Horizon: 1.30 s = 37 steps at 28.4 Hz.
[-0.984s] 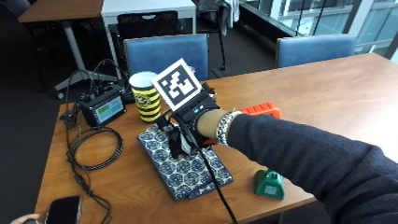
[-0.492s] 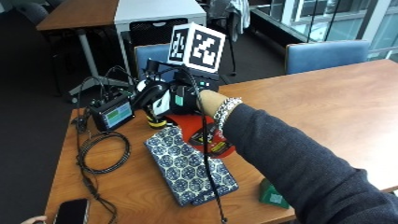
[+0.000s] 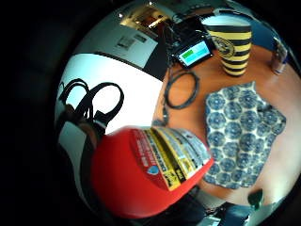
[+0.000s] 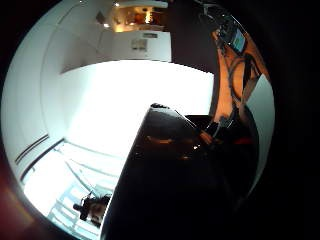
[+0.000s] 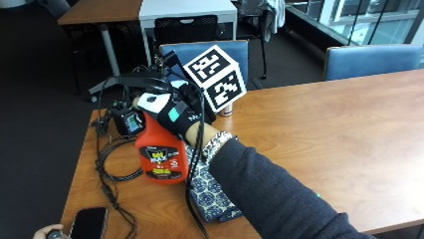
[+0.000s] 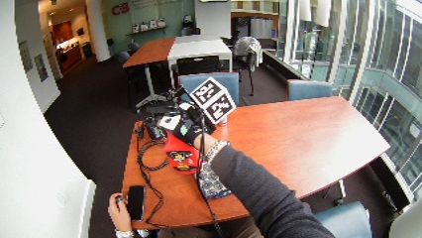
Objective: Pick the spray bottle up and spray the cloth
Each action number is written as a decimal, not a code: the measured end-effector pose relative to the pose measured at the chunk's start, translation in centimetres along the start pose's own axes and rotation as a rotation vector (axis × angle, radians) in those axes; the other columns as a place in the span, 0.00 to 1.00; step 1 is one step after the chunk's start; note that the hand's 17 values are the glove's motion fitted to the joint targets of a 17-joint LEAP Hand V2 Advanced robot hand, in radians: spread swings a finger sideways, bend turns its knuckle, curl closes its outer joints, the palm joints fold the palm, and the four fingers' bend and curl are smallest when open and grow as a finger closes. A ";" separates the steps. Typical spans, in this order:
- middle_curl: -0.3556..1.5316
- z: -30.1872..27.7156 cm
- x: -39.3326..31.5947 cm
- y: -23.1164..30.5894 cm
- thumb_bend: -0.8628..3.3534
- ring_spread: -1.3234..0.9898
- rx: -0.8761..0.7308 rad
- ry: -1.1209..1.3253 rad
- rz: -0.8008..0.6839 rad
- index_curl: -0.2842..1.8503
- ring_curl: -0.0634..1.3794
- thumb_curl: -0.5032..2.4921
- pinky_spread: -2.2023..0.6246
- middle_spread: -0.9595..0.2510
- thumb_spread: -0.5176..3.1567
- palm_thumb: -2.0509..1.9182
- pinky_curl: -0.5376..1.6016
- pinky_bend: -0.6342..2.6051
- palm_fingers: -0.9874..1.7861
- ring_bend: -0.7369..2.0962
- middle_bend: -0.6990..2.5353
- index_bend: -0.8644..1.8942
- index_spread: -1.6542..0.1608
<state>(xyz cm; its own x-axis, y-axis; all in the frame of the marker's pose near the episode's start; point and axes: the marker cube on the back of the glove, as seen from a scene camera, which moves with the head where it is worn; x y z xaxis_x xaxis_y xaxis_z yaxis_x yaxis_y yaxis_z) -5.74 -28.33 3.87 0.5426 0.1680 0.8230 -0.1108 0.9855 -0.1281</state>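
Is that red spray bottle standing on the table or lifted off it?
Lifted. The gloved hand grips the bottle at its neck, and the palm view shows its base hanging above the cloth and table.

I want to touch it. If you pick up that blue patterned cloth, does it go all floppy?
Probably floppy: the cloth lies flat on the table with wavy, rumpled edges. It looks thin, so likely light, and pushing it would probably bunch it up.

You had a black phone (image 5: 88,222) lying near the edge of the wooden table (image 5: 331,129), with a looped black cable (image 5: 111,159) between it and a small device with a lit screen (image 5: 130,121). A yellow-and-black striped cup (image 3: 231,43) stood beside that device. Two blue chairs (image 5: 368,59) stood at the table's far side.
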 end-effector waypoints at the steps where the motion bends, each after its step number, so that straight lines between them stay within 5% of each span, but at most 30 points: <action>1: 0.47 0.1 0.0 -0.1 0.20 0.48 0.023 -0.031 -0.012 0.41 0.37 0.43 0.71 0.61 0.23 0.76 0.42 0.30 0.83 0.46 0.40 0.42 0.75; 11: 0.47 2.0 0.5 -0.8 0.20 0.49 0.155 -0.096 -0.093 0.41 0.37 0.43 0.70 0.62 0.23 0.76 0.42 0.31 0.84 0.46 0.40 0.42 0.76; 37: 0.47 0.4 -3.4 -0.2 0.20 0.48 0.187 0.032 -0.207 0.41 0.37 0.44 0.69 0.61 0.22 0.76 0.43 0.31 0.85 0.47 0.41 0.43 0.76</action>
<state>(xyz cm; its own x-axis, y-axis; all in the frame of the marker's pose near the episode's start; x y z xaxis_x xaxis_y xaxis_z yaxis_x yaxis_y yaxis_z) -7.87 -29.13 1.28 0.5953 -0.0329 0.8028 -0.1449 0.9784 0.1475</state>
